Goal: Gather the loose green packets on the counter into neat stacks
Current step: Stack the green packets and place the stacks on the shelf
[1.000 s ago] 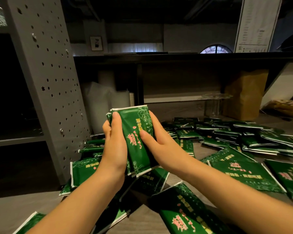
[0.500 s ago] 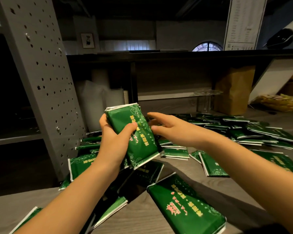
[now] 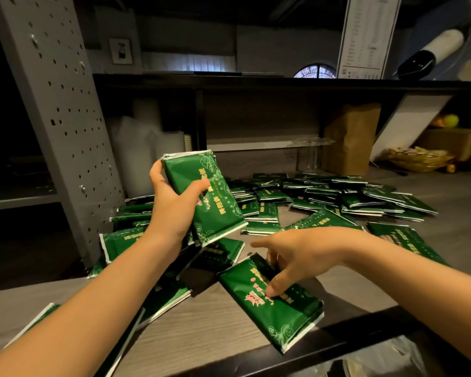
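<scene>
A: Hands?
B: Left hand (image 3: 172, 213) grips the stack (image 3: 215, 210), raised near the table's (image 3: 201, 322) left edge; right hand (image 3: 302, 259) pinches a packet (image 3: 288, 319) by the front edge.
A: Risk?
B: Slick packet, loose pinch — it could slide off that edge.

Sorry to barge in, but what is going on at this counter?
A person is gathering green packets. The left hand holds a small stack raised above the counter. The right hand pinches the near packet, which lies flat by the front edge, thumb on its face, fingers at its far side. Many loose packets lie scattered behind.
</scene>
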